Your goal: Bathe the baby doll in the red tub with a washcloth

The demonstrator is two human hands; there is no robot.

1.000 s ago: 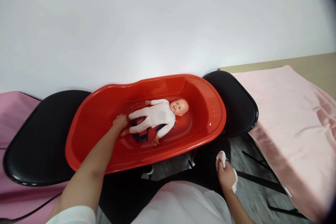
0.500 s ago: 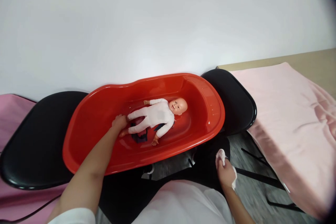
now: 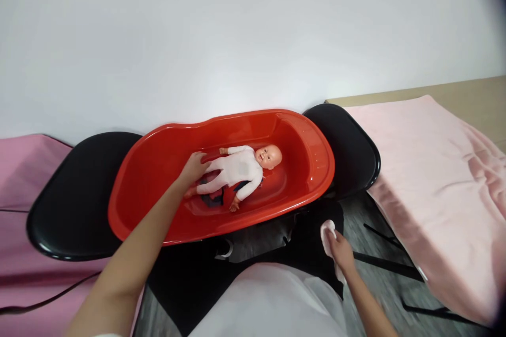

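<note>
A baby doll (image 3: 239, 167) with a white soft body lies on its back in a red baby bathtub (image 3: 142, 189), its head to the right. Over the doll's far lower leg is my left hand (image 3: 195, 166), fingers reaching out loosely; the foot there is hidden, and I cannot tell how firmly the fingers touch. Under the doll's legs a dark patch (image 3: 213, 199) shows on the tub floor. My right hand (image 3: 340, 250), low on the right outside the tub, is closed on a small white cloth (image 3: 328, 231), which hangs down beneath the fingers.
Black chair seats flank the tub, one left (image 3: 75, 205) and one right (image 3: 343, 147). A pink cloth (image 3: 435, 168) covers a table at the right; darker pink fabric (image 3: 23, 179) lies left. A white wall (image 3: 237, 37) rises directly behind.
My left hand has shifted up and right from the doll's foot onto its far lower leg, its fingers loosening. The cloth in my right hand now hangs lower. The view has shifted slightly.
</note>
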